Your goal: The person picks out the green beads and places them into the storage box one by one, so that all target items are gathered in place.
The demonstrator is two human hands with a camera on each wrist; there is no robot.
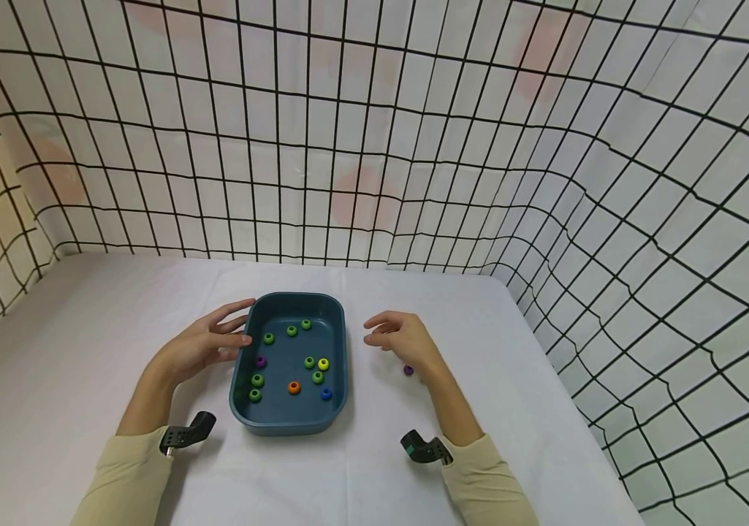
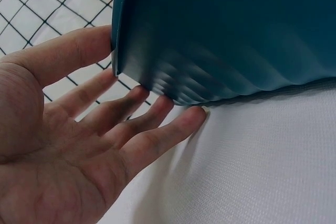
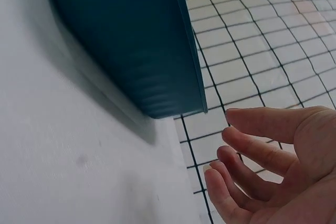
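Observation:
A dark blue tray [image 1: 285,356] with rounded corners stands on the white cloth. Inside lie several green beads [image 1: 291,331], plus single yellow [image 1: 324,364], orange [image 1: 293,387], blue [image 1: 326,394] and purple [image 1: 261,361] ones. My left hand [image 1: 199,346] is at the tray's left side, thumb at the rim and fingertips against the outer wall [image 2: 210,40]. To the right of the tray hovers my right hand [image 1: 407,342], apart from it, with fingers loosely bent and nothing visible between them. Another purple bead [image 1: 408,370] lies on the cloth beside my right wrist.
White cloth [image 1: 479,409] covers the table. A white sheet with a black grid [image 1: 361,131] rises behind the table and along both sides. Each wrist wears a black camera mount, one on the left [image 1: 186,432] and one on the right [image 1: 425,448].

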